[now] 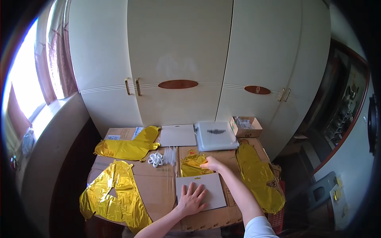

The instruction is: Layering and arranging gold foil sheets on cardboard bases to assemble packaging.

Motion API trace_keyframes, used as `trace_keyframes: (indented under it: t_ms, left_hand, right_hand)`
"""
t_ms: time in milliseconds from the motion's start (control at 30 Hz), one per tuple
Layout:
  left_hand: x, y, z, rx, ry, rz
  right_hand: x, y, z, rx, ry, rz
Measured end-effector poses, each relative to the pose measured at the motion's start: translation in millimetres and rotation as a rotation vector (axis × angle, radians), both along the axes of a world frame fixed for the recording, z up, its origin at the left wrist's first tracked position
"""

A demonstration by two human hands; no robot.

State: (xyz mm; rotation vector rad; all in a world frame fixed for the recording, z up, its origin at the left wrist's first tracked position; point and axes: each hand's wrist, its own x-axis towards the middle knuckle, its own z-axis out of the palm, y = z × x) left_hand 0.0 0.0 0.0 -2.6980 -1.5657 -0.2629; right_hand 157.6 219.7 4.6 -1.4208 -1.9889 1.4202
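My left hand [192, 199] lies flat with fingers spread on a pale card [214, 194] that has a small hanging slot at its top edge. Just beyond the card, a folded gold foil balloon [190, 163] rests on the cardboard. My right hand [212, 164] is closed at the balloon's right side, gripping the foil; its fingertips are partly hidden. White ribbon rolls [156, 159] and a bundle of clear straws [170, 156] sit to the left of that balloon.
More gold foil balloons lie around: an A-shaped one [123, 190] at left, an L-shaped one [129, 148] at back left, a long one [258, 174] at right. Another card [178, 135], a stack of clear bags [216, 137] and a small box [247, 127] line the back by the cabinet [178, 47].
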Motion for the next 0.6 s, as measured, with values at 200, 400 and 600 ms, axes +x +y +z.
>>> trace_keyframes:
  t_ms: [200,400,600]
  left_hand:
    - [0,-1,1,0.041,0.006,0.003]
    - [4,-18,1,0.034,0.005,-0.024]
    - [10,-37,16,-0.032,0.050,-0.032]
  right_hand:
    - [0,-2,-5,0.023,0.069,-0.100]
    - [1,-3,-12,0.024,0.043,-0.112]
    - [5,1,-17,0.021,0.070,-0.130]
